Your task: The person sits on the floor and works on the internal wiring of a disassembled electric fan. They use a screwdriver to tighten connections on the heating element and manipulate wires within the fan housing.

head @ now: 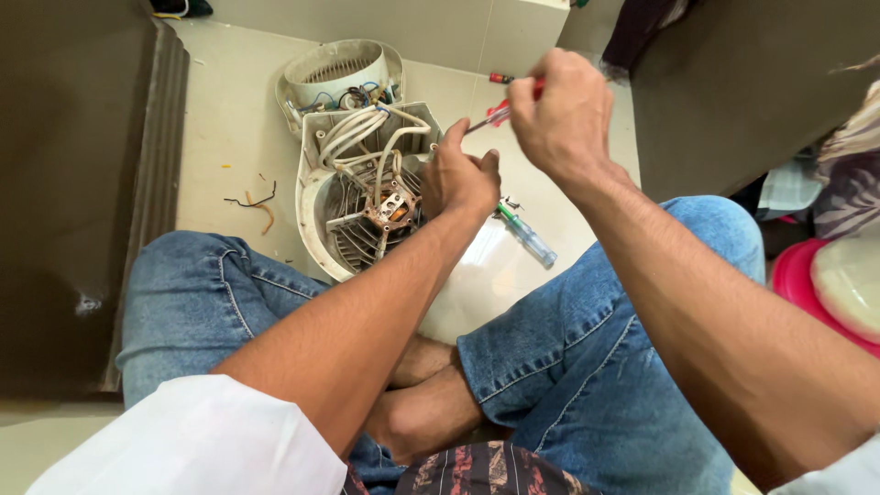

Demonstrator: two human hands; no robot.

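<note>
An opened white appliance housing [323, 179] lies on the tiled floor between my knees, with white wires [367, 137] looped over it and a small motor [392, 209] with copper windings in its round grille. My left hand [463, 176] rests on the housing's right edge beside the motor, fingers curled; whether it grips a part is hidden. My right hand [561, 115] is closed around a red-handled screwdriver [495, 115], whose shaft points down-left toward my left hand.
A second screwdriver with a clear blue-green handle [526, 236] lies on the floor right of the housing. A detached round white cover [339, 78] sits behind it. Wire scraps [255, 203] lie to the left. A dark cabinet [73, 183] stands left, a pink tub [811, 289] right.
</note>
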